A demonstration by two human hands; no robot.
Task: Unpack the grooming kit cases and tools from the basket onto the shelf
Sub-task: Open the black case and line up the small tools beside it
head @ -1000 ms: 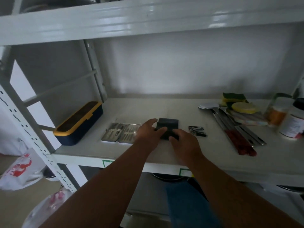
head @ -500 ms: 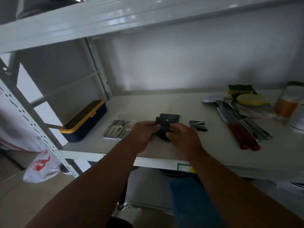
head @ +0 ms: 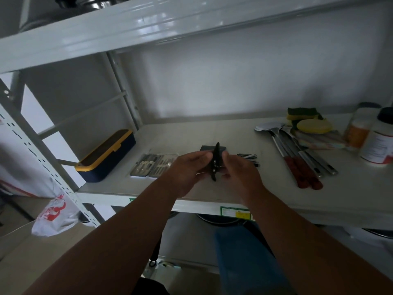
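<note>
Both hands meet above the front of the white shelf (head: 191,133). The left hand (head: 187,169) and the right hand (head: 238,169) pinch a small black case (head: 215,160) between them, held on edge and lifted off the surface; a second dark case (head: 212,148) lies flat just behind it. To the left of the hands an open metal grooming kit (head: 153,168) rests flat with its tools showing, and further left sits a navy box with a yellow rim (head: 106,155). Just right of the hands lie a few small black clippers (head: 248,159), partly hidden by the right hand. Well to the right are steel utensils with red handles (head: 297,158), yellow and green sponges (head: 306,121) and two jars (head: 376,141) cut off by the frame edge. The room is dim, with a plain white wall behind. A green and yellow sticker (head: 235,213) on the shelf's front edge and the jar labels are too blurred to read. A white bag with red print (head: 53,216) hangs low at the left.
</note>
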